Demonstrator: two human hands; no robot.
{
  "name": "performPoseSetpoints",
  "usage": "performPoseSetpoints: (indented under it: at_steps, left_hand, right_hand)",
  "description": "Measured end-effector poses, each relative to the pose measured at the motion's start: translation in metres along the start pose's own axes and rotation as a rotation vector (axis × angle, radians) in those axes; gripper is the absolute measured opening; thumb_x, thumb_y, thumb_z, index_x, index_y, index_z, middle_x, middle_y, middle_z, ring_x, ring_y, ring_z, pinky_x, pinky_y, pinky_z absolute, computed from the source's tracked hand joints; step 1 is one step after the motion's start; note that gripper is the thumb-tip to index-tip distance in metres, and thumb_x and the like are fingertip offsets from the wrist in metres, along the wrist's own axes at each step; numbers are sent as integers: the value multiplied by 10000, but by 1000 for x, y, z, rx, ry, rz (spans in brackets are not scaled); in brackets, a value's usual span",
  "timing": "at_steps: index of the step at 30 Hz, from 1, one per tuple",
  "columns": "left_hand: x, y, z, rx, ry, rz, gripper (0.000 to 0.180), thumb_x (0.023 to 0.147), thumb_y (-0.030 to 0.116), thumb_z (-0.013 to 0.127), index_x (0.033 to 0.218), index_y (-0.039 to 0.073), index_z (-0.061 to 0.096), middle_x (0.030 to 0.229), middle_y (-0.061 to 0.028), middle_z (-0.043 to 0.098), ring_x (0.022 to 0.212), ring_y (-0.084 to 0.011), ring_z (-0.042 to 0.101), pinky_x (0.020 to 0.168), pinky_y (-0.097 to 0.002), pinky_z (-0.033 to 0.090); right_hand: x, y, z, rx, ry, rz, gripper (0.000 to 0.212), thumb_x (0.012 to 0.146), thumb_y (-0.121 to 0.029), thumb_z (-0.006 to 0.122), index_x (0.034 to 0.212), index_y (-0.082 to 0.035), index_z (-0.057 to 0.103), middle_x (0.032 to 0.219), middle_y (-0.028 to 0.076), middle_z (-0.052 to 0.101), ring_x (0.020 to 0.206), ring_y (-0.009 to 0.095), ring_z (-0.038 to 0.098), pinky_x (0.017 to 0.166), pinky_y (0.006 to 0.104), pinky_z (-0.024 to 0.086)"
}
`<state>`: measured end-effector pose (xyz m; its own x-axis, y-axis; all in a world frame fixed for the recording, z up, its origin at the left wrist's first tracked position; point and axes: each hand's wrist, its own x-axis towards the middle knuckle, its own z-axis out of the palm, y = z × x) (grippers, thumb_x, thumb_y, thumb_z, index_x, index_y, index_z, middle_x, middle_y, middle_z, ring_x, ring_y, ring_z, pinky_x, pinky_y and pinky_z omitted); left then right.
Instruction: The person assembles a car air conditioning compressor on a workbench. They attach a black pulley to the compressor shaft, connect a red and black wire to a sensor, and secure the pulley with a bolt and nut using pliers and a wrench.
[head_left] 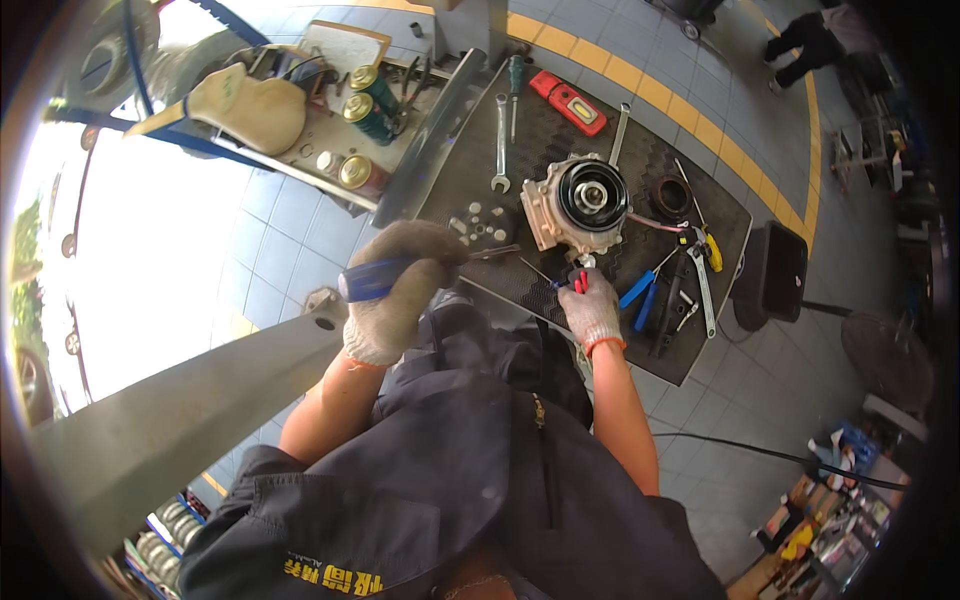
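Note:
My left hand (400,290), in a grey-white work glove, is closed around a blue-handled screwdriver (372,280). Its metal shaft points right over the near edge of the bench. My gloved right hand (592,308) is closed on a thin-shafted tool with a red handle (580,281), the shaft pointing left. Just beyond that hand stands a metal compressor (545,215) with a black grooved pulley (568,195) facing up. A dark hub plate (483,228) with several round studs lies to the compressor's left, beyond my left hand.
On the bench's black mat (450,185) lie a wrench (502,145), a green screwdriver (515,85), a red work light (568,102), a dark ring (671,198), blue-handled pliers (645,297) and an adjustable wrench (702,280). A grey beam (200,410) is left; a cart with cans (370,130) stands far left.

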<state>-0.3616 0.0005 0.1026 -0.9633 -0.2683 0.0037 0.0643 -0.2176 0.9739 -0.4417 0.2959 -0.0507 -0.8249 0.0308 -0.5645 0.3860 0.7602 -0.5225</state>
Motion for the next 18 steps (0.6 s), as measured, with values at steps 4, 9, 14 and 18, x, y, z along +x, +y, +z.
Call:
performPoseSetpoints:
  at_steps: [4, 9, 14, 18]
  left_hand:
    - [63, -9, 0, 194, -249, -65, 190, 952, -42, 642, 1106, -35, 753, 1200, -200, 793, 1010, -259, 748, 881, -375, 613]
    - [81, -14, -7, -88, -330, -140, 198, 1016, 144, 700, 1092, -35, 734, 1189, -213, 756, 1004, -287, 733, 828, -377, 590]
    - [86, 21, 12, 29, -226, 53, 432, 1107, 403, 739, 1072, -28, 733, 1118, -233, 739, 911, -275, 717, 787, -371, 574]
    - [101, 30, 57, 195, -238, 169, 326, 1014, 284, 755, 1042, -41, 755, 1027, -223, 769, 882, -277, 750, 779, -363, 601]
  right_hand:
    - [-14, 8, -5, 151, 24, 25, 401, 953, -273, 835, 1276, -41, 783, 1176, 195, 832, 1125, 372, 803, 1003, 459, 619]
    - [-19, 27, -4, 242, 56, 41, 351, 957, -203, 844, 1257, -33, 774, 1115, 127, 815, 1029, 265, 780, 970, 406, 619]
    - [-47, -4, -48, 281, 138, -17, 380, 969, -122, 833, 1329, -48, 740, 1058, 87, 777, 959, 210, 752, 887, 372, 615]
    - [-106, -49, -132, 876, 288, -285, 468, 936, -33, 795, 1388, -52, 675, 1002, 42, 663, 781, 148, 601, 692, 301, 494]
